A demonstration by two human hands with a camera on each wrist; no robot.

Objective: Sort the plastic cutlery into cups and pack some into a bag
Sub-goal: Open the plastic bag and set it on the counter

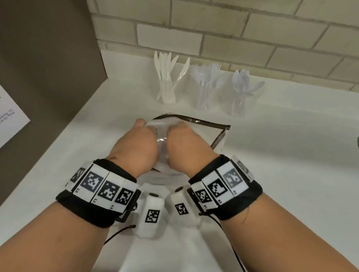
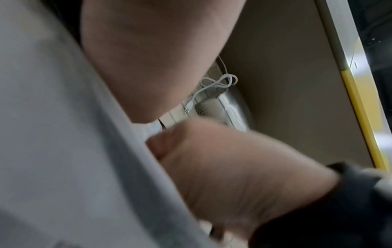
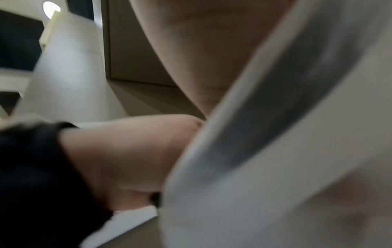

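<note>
The white counter [image 1: 279, 151] fills most of the head view, and on it, at the centre of the frame, lies the clear bag [image 1: 194, 126] with its dark zip edge. My left hand [image 1: 137, 146] and right hand [image 1: 187, 145] sit side by side on it, both with fingers curled down and gripping the plastic. I judge the sorting done and the packing in hand: I seem to be working the bag's mouth, and next I need to run both pinches along the zip evenly. Whether cutlery is already inside I cannot tell. Above the bag, in the upper middle, stand three clear cups: knives [image 1: 166, 78], forks [image 1: 207, 82], spoons [image 1: 242, 86]. One bag, two hands.
</note>
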